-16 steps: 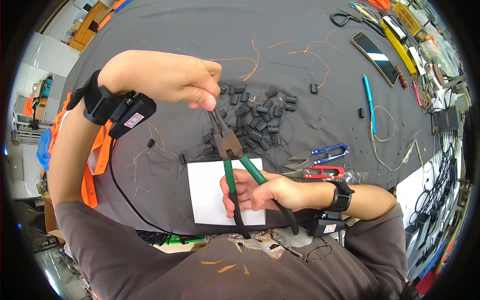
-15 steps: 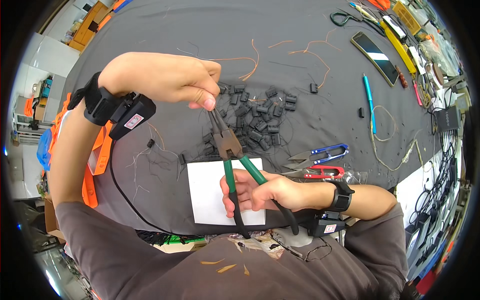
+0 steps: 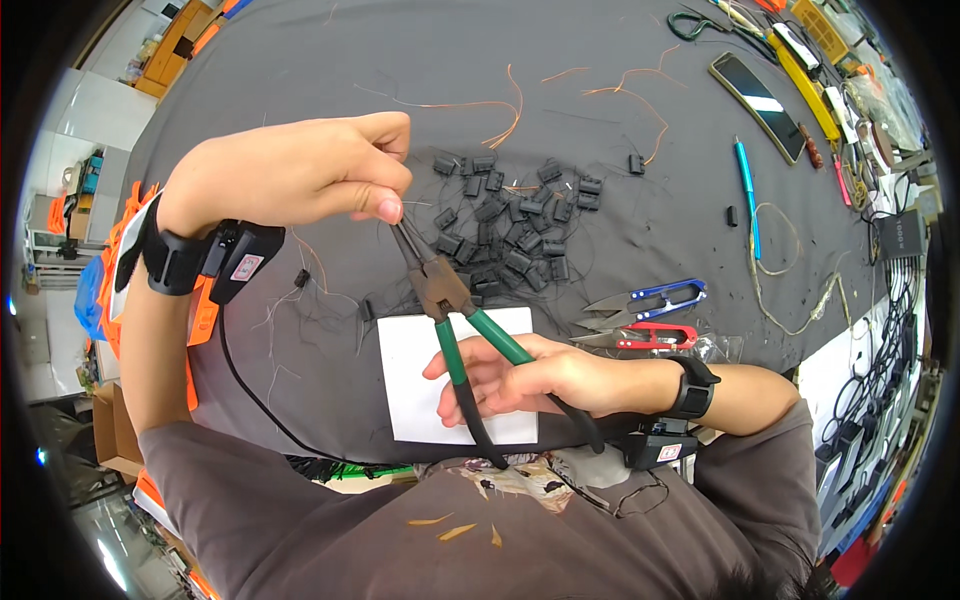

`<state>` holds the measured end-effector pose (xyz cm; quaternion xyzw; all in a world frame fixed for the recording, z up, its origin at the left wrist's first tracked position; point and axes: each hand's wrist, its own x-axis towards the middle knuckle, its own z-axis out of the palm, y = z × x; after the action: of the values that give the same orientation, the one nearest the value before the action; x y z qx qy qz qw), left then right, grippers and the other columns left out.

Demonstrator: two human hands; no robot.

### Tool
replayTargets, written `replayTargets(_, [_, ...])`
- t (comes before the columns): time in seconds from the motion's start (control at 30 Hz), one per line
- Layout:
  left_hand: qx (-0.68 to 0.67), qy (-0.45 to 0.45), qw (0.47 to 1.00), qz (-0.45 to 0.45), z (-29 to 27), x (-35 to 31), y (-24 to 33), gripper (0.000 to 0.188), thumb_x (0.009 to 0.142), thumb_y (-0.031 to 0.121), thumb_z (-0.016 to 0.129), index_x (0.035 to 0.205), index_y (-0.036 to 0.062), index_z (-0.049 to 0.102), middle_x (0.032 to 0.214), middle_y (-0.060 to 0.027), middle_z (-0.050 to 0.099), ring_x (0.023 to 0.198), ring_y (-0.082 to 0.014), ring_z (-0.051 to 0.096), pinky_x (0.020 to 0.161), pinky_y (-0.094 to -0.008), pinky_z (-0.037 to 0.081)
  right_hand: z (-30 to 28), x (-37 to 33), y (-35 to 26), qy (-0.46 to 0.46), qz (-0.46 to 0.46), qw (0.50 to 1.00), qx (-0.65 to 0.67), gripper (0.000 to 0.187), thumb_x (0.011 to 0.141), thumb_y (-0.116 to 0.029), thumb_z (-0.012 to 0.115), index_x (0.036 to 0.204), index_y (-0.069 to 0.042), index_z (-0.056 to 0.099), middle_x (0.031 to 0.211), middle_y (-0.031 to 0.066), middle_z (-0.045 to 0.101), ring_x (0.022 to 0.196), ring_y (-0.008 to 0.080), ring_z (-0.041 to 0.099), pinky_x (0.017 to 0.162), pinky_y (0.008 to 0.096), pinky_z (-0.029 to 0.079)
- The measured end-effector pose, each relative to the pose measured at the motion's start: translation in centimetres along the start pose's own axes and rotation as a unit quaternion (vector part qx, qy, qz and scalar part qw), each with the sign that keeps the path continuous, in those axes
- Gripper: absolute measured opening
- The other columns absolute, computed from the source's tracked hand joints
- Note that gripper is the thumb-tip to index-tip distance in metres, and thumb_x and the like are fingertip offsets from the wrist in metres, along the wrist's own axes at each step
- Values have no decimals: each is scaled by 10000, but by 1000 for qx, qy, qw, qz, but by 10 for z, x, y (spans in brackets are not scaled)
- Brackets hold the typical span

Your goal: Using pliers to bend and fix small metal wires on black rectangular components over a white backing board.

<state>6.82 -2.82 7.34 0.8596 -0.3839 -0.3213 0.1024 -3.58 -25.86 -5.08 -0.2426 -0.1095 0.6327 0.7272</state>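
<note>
My right hand (image 3: 545, 378) holds long-nosed pliers (image 3: 440, 290) with green and black handles. One handle lies in the crook of the thumb; the fingers are loosely curled near the other, and the handles stand spread. The pliers' jaws point up and to the left. At their tips, my left hand (image 3: 300, 172) is closed, its thumb and forefinger pinched together. Whatever is in that pinch is hidden or too small to name. Just right of the jaws lies a pile of small black cylindrical parts (image 3: 520, 225) with thin dark wires. A white sheet (image 3: 410, 385) lies under the right hand.
Blue-handled thread snips (image 3: 660, 296) and red-handled snips (image 3: 650, 337) lie right of the sheet. Farther right are a blue pen (image 3: 748, 200), a phone (image 3: 758, 105) and string. Copper-coloured wires (image 3: 515, 110) lie beyond the pile. A black cable (image 3: 245, 385) runs along the left.
My left hand and the pliers' jaws have moved left, away from the pile, and the pliers tilt more to the left. The right hand's fingers have spread slightly.
</note>
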Motion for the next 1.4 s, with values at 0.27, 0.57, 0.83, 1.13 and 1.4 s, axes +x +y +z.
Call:
replayTargets(0.27, [-39,33,999,15,3,1,10,388,935,360,486,732,29,484,863,-73,389,677,-209,477,625,-339,430,-9,1,16,-29,-29,999,-9,310,800,-45,458,1108,-24,485,944,82,554,941,164,539,851,301,422])
replayTargets(0.57, [-57,68,986,-138,10,-39,1,352,937,323,505,752,23,515,839,-52,375,754,-165,424,691,-278,386,-4,1,0,-48,23,999,2,537,866,-115,466,1367,-30,293,1171,142,529,1130,218,517,1020,331,362])
replayTargets(0.83, [-75,35,969,-232,59,-69,-17,322,865,342,598,989,46,625,874,-84,470,748,-209,512,701,-321,438,-9,3,5,-37,2,995,89,532,871,-58,476,1365,-15,283,1200,172,510,1143,228,502,1025,350,365])
replayTargets(1.13, [8,222,967,-127,70,-9,-54,223,915,210,513,1039,44,596,855,-83,503,754,-189,516,693,-310,433,-10,2,8,-32,-6,997,73,477,891,-79,436,1348,-28,310,1196,170,516,1135,225,513,1023,348,371])
replayTargets(1.4, [4,310,941,-136,83,52,-58,193,841,185,613,999,79,578,781,-55,471,690,-173,482,641,-298,421,-9,3,7,-23,2,997,69,436,894,-90,439,1314,-35,333,1140,139,546,1106,203,535,987,323,404])
